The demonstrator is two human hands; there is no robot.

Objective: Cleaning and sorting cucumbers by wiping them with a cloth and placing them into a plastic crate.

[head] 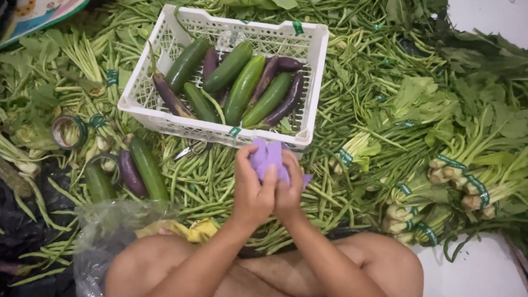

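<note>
Both my hands, left hand (251,193) and right hand (289,192), pinch a crumpled purple cloth (268,158) at frame centre; green beans (208,182) cover the floor below a white crate (157,110).

One white crate (157,110) holds five cucumbers (243,88) and four purple eggplants (286,101). At eight o'clock lie two more cucumbers (148,168) and one eggplant (130,173). Two tape rolls (67,131). One purple cloth (268,158).

A produce seller's floor spot: heaps of loose green long beans (214,182), taped bundles of leafy greens (455,170), and a white plastic lattice crate (157,116) holding cucumbers and aubergines.
</note>
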